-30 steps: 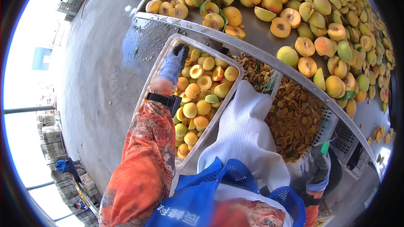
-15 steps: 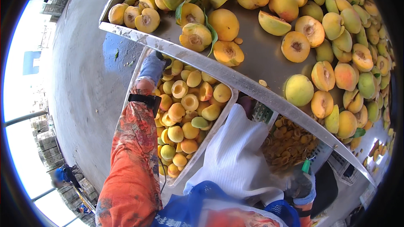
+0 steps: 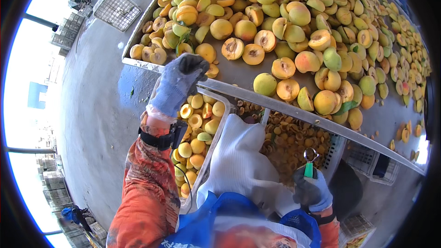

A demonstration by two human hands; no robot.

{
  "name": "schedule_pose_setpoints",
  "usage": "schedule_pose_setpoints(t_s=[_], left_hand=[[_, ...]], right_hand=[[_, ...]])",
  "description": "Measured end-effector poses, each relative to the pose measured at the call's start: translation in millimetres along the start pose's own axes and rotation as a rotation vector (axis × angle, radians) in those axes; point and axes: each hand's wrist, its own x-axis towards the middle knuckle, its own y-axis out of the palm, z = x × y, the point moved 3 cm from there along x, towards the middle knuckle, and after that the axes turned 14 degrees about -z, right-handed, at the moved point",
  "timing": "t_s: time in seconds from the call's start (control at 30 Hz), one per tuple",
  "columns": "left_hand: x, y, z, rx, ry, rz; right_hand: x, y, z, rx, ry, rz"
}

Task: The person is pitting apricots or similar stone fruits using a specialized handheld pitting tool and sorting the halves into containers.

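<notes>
My left hand, in a blue-grey glove with dark coated fingers, is raised at the near rim of a metal table. Its fingers bend loosely beside a peach half, and no fruit shows in them. Low on the right, my gloved right hand is closed round the green handle of a pitting tool, its metal loop pointing up. Cut yellow peaches, many with stones inside, cover much of the table. Below my left forearm, a crate holds pitted peach halves.
Under the table rim, a container holds a heap of small brownish-yellow pieces. White cloth covers my lap between the crates. An empty-looking white crate stands on the floor far left. Stacked crates line the left side.
My left hand has come up from the crate of pitted halves to the table rim. My right hand has lifted slightly, bringing the tool's loop into sight. The view has shifted, showing more of the table.
</notes>
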Motion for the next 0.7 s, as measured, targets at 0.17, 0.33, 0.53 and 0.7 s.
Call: schedule_pose_setpoints(t_s=[0.17,0.33,0.53,0.7], left_hand=[[33,108,-32,0.82,0.639,0.045],[24,130,-23,1.047,0.821,0.092],[-58,87,-33,-0.462,-0.145,0.403],[-133,96,-12,-0.702,-0.478,0.528]], right_hand=[[-14,-6,4,0.043,0.023,0.14],[-30,-18,7,0.044,-0.042,0.17],[-38,-7,9,-0.091,-0.204,0.173],[-30,28,15,-0.722,-0.704,-0.102]])
